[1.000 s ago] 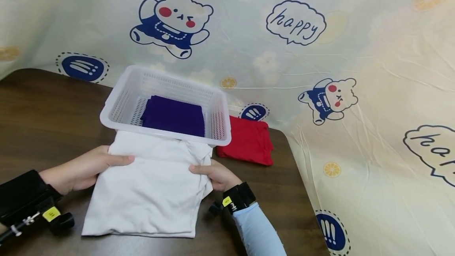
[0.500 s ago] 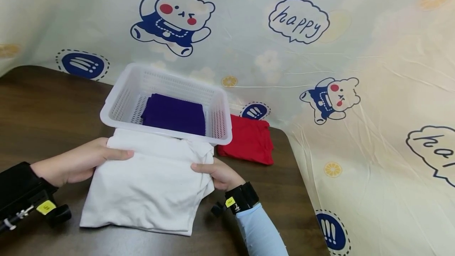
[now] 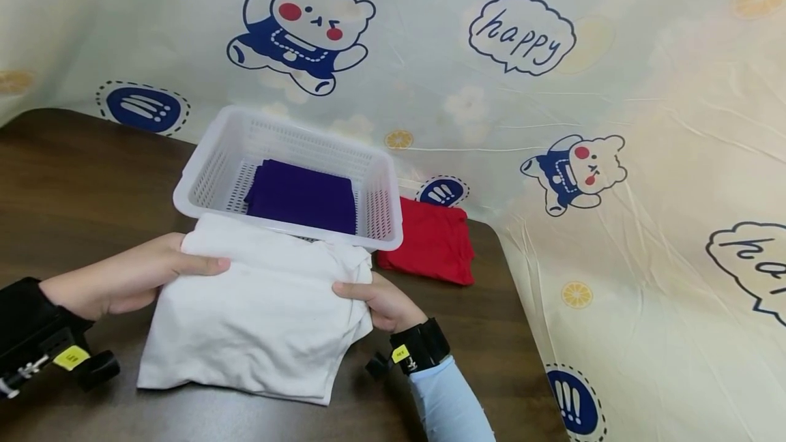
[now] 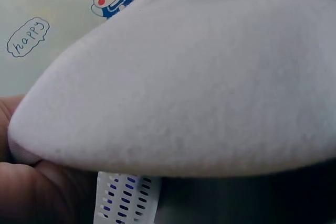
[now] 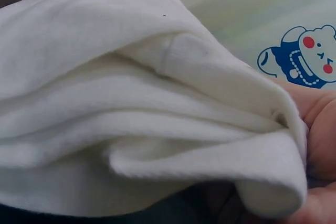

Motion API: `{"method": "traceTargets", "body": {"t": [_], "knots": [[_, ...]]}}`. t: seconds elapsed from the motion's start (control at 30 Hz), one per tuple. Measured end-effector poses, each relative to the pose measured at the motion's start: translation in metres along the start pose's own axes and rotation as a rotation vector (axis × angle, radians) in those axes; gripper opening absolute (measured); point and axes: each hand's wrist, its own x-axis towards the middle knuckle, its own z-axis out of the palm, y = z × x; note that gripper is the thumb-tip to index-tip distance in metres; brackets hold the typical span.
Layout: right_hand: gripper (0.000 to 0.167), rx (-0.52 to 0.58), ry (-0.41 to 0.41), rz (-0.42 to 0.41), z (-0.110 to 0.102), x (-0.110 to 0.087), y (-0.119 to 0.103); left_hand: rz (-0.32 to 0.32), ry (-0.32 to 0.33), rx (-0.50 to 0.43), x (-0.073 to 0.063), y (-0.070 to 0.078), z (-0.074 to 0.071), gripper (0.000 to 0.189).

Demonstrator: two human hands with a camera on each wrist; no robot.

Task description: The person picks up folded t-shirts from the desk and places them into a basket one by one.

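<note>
A folded white cloth (image 3: 258, 319), perhaps a garment, hangs between both hands in front of the basket. My left hand (image 3: 175, 268) grips its left edge, thumb on top and the other fingers hidden beneath. On the right edge my right hand (image 3: 387, 299) pinches it the same way. In the right wrist view the layered folds of the white cloth (image 5: 157, 103) show at that side. The cloth's far edge overlaps the near rim of a white plastic basket (image 3: 202, 155). Inside the basket lies a folded dark purple cloth (image 3: 301, 196).
A folded red cloth (image 3: 432, 241) lies right of the basket on the dark wooden table (image 3: 80, 176). Behind the table hangs a printed curtain (image 3: 417, 39) with bears and lettering. The table's right edge runs down beside the right forearm.
The white cloth has been raised slightly, its far edge now over the basket's near rim. The left hand moved up and a little left; the right hand shifted slightly right. The head view tilted slightly.
</note>
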Motion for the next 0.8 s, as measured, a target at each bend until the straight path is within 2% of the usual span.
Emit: {"method": "traceTargets", "body": {"t": [0.33,0.63,0.8], "knots": [[0.039,0.017,-0.044,-0.012,0.005,-0.004,-0.005,-0.011,0.034,0.043,-0.001,0.005,-0.003,0.042],[0.043,0.003,-0.019,-0.029,0.009,-0.009,-0.011,-0.004,0.025,0.042,-0.002,0.008,-0.005,0.025],[0.048,-0.053,0.007,-0.079,0.012,-0.013,-0.023,0.007,0.063,0.062,-0.001,0.014,-0.005,0.024]]}}
